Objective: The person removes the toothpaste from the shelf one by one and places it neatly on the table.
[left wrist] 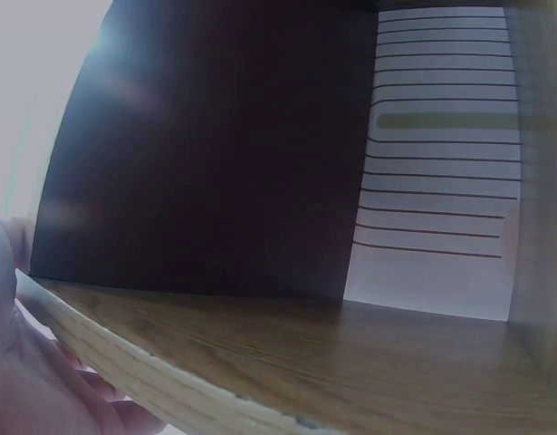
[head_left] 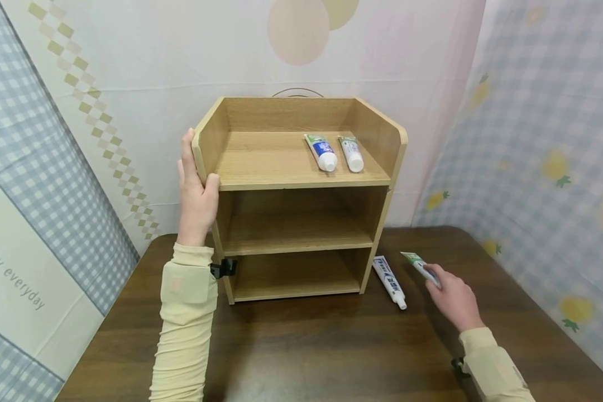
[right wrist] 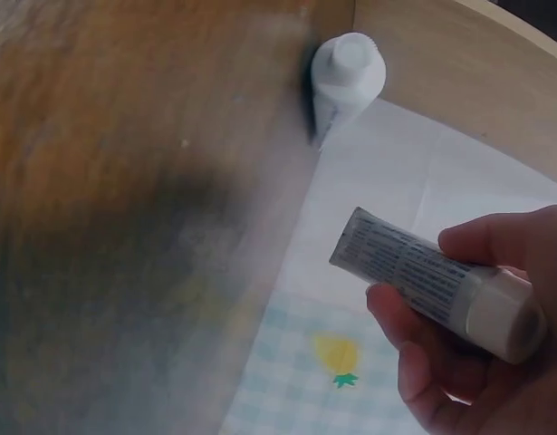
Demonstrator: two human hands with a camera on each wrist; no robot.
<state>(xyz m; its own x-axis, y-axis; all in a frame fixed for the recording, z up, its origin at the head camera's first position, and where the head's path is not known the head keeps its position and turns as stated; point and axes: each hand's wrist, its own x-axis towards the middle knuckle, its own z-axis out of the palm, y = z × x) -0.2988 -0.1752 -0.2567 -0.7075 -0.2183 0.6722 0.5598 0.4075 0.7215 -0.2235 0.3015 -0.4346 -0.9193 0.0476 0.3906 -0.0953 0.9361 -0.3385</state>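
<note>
A three-tier wooden shelf (head_left: 263,159) stands on the table. My left hand (head_left: 198,204) grips its left side panel near the top, thumb over the front edge; in the left wrist view, fingers (left wrist: 52,385) lie along the board's outer side. To the right of the shelf, my right hand (head_left: 454,298) holds a toothpaste tube (head_left: 418,265) above the table. The right wrist view shows this tube (right wrist: 409,272) pinched between thumb and fingers near its cap end. Another toothpaste tube (head_left: 389,282) lies between that hand and the shelf, cap toward me.
On the shelf's top tier, a blue-and-white tube (head_left: 321,152) and a whiter tube (head_left: 352,153) lie side by side toward the right. The dark wooden table (head_left: 306,346) extends in front. Patterned cloth (head_left: 522,139) hangs behind and at both sides.
</note>
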